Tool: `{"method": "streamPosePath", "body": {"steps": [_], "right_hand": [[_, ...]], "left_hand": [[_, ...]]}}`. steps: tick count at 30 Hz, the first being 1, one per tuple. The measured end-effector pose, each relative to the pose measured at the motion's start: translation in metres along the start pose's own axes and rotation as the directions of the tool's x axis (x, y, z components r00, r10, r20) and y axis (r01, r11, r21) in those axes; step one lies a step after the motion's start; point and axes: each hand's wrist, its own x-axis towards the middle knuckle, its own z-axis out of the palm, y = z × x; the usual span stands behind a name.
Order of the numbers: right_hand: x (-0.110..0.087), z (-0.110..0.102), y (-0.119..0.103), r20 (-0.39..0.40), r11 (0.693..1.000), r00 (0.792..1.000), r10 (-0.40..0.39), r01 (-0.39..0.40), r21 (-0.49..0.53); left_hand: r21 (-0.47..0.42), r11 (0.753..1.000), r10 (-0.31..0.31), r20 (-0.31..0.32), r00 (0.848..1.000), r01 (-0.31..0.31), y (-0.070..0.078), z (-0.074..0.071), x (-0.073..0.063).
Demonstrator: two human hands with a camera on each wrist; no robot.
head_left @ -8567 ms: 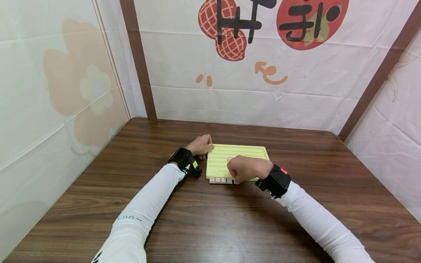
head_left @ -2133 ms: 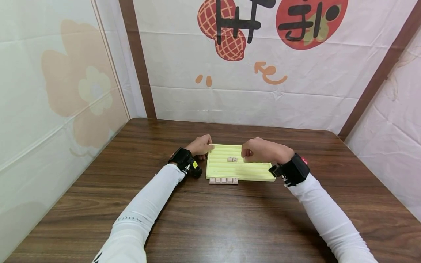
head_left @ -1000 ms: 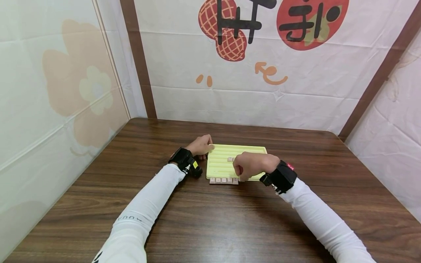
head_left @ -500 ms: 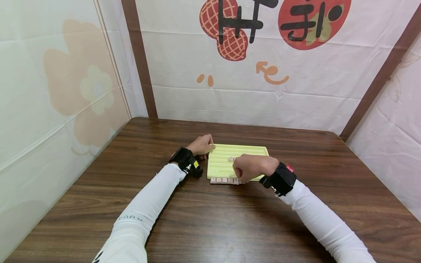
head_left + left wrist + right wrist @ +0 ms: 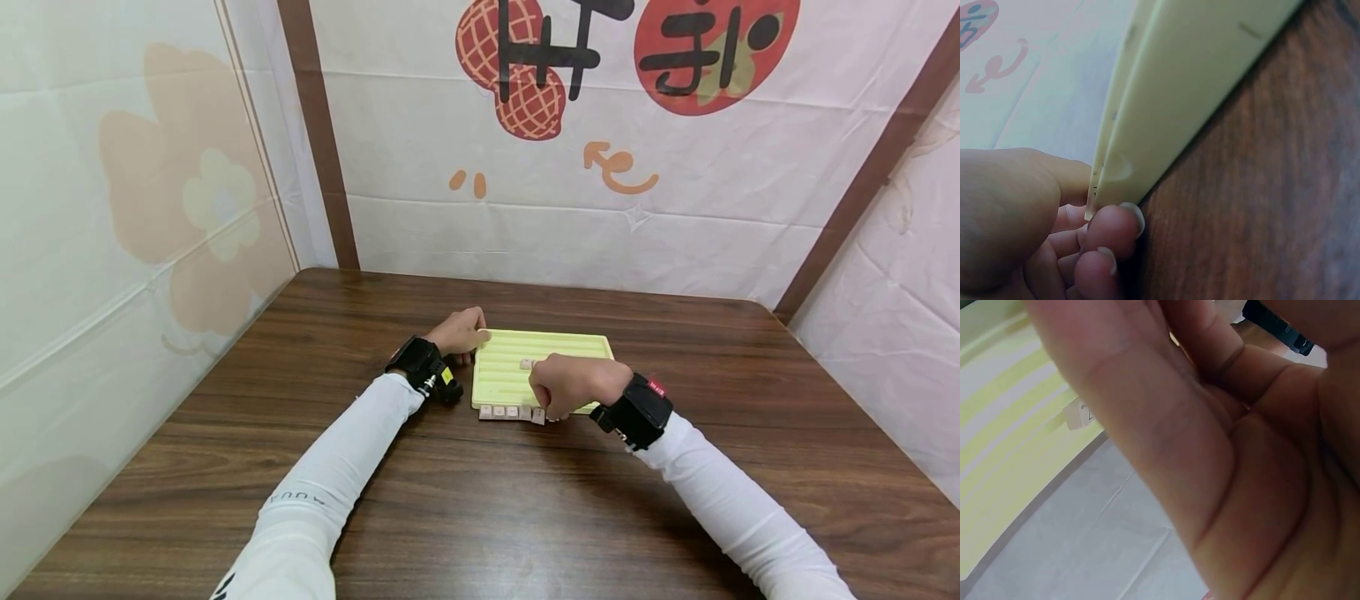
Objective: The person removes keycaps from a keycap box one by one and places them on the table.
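A pale yellow ridged tray (image 5: 498, 375) lies on the table. My left hand (image 5: 453, 333) grips its far left corner; the left wrist view shows fingertips (image 5: 1113, 231) against the tray wall (image 5: 1166, 94). Along the tray's front edge runs a row of pale keycaps (image 5: 498, 412). At the row's right end, my right hand (image 5: 570, 385) has curled fingers down on a keycap (image 5: 553, 419), mostly hidden beneath them. The keycap beside it (image 5: 538, 416) sits slightly forward of the row. Another keycap (image 5: 527, 364) rests on the tray, partly behind the right hand.
The brown wooden table (image 5: 465, 508) extends around the tray. Printed white cloth walls (image 5: 525, 233) stand behind it and at both sides. Black wrist cameras (image 5: 637, 410) are strapped on both wrists.
The right hand has come from over the tray's right side to the front row, bringing a keycap to its right end. The neighbouring keycap has shifted slightly forward. The left hand stays put.
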Motion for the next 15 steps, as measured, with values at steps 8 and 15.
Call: {"method": "streamPosePath", "body": {"steps": [8, 15], "right_hand": [[-0.0002, -0.0005, -0.0004, 0.010, 1.000, 1.000, -0.007, 0.007, 0.006], [0.0002, -0.0001, 0.0021, 0.023, 1.000, 1.000, 0.005, -0.005, 0.022]], "left_hand": [[-0.001, 1.000, 0.001, -0.005, 1.000, -0.001, 0.0014, 0.0005, -0.0017], [0.002, 1.000, 0.002, -0.008, 1.000, -0.002, 0.0016, 0.0005, -0.0018]]}}
